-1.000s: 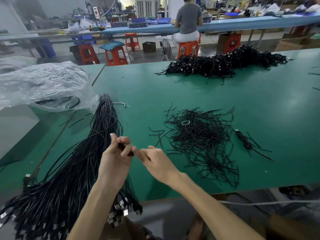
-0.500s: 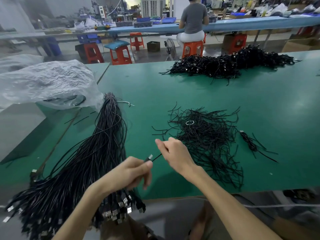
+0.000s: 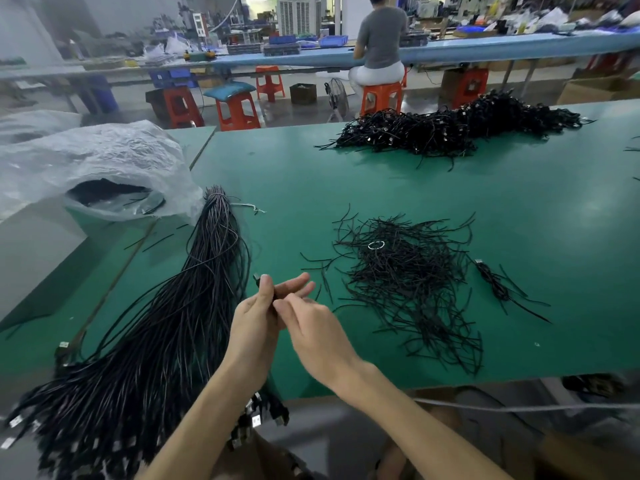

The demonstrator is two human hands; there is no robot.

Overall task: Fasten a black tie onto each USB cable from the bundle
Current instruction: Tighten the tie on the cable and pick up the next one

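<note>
A thick bundle of black USB cables (image 3: 180,323) lies on the green table (image 3: 346,188) at the left, its plugs hanging over the near edge. My left hand (image 3: 256,317) holds one black USB cable (image 3: 258,278) between thumb and fingers, with a plug tip showing above the thumb. Touching it from the right, my right hand (image 3: 311,327) pinches at the same cable. A loose heap of black ties (image 3: 408,282) is spread to the right of my hands.
One tied cable (image 3: 495,282) lies right of the ties. A large pile of finished cables (image 3: 450,129) sits at the far side. A clear plastic bag (image 3: 97,168) holding black parts rests at the left. A person sits on an orange stool beyond the table.
My hands were apart half a second ago, with a cable stretched between them. They have come together and risen over the table, the cable now gathered in my left hand.
</note>
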